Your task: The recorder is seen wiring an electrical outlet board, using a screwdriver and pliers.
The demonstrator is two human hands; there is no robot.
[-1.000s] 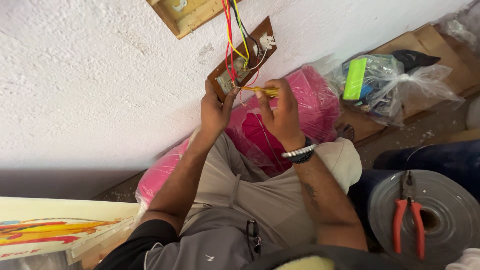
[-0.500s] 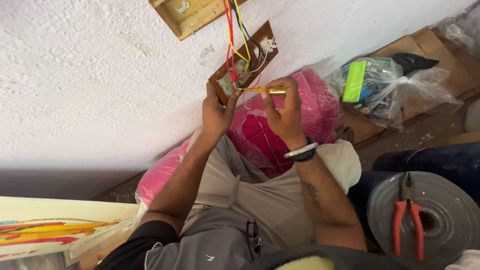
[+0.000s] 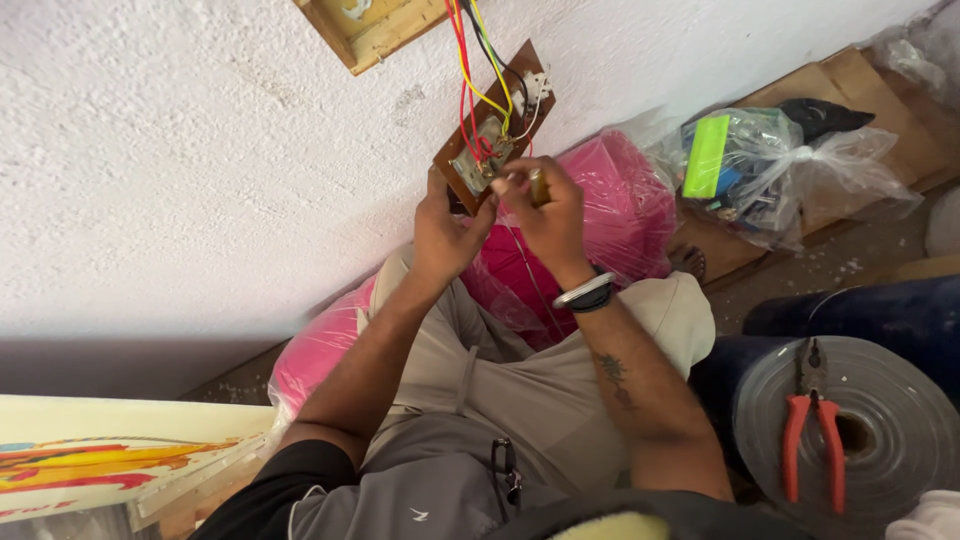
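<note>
A: Head view. Left hand [image 3: 440,232] grips the lower edge of the brown board [image 3: 487,125], which hangs tilted against the white wall [image 3: 180,150] from its wires [image 3: 470,60]. Right hand [image 3: 548,212] is closed around a yellow-handled screwdriver [image 3: 536,186]; the tip, I think, sits at the switch [image 3: 478,162] on the board's back, though fingers hide the contact point.

B: Risks?

A: My judgement: the board is carried only by the left hand and the red, yellow and black wires. If the grip slackens, the weight goes onto the terminals and a wire could pull loose. The tip could also slip off a screw and jab the left fingers, which lie just beside it. Whether the wires are live cannot be told.

B: Surroundings?

A: Wooden box [image 3: 365,28] set in the wall above, wires running out of it. Pink bag [image 3: 620,200] just behind the hands, touching the person's knee. Clear bag [image 3: 790,170] with a green item and other parts to the right, on cardboard [image 3: 830,85]. Red pliers [image 3: 812,435] rest on a grey roll [image 3: 900,430], well apart from both hands.

B: Obstructions?

A: The pink bag crowds the space under the board. The wires are short, so the board cannot swing far from the wall. Pliers need a reach across the right knee.
</note>
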